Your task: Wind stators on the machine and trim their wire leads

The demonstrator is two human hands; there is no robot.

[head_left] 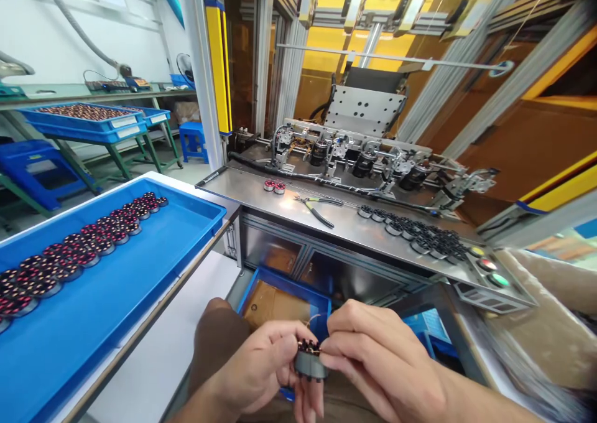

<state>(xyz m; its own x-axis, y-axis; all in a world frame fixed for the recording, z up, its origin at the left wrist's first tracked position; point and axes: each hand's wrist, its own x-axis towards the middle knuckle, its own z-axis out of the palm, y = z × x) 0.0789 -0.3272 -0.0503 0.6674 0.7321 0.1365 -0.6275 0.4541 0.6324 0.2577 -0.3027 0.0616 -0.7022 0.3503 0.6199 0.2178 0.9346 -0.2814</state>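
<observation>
Low in front of me, above my lap, my left hand [265, 364] grips a small round motor stator [311, 364], grey around its side with black teeth and copper windings on top. Its thumb and fingers close on the left side and underneath. My right hand [382, 348] is pinched at the stator's upper right edge, where a short bit of copper wire seems to run into the fingertips. A thin loose wire end [313, 318] curls up between both hands. The fingertips of my right hand partly cover the stator's top.
At left, a blue tray [140, 280] holds rows of wound stators [88, 242]. On the metal bench lie cutting pliers [314, 210], two red stators [274, 187] and many black stator cores [415, 231]. Behind stands a winding machine [364, 155]; control buttons [498, 280] sit right. A blue bin [275, 292] is below.
</observation>
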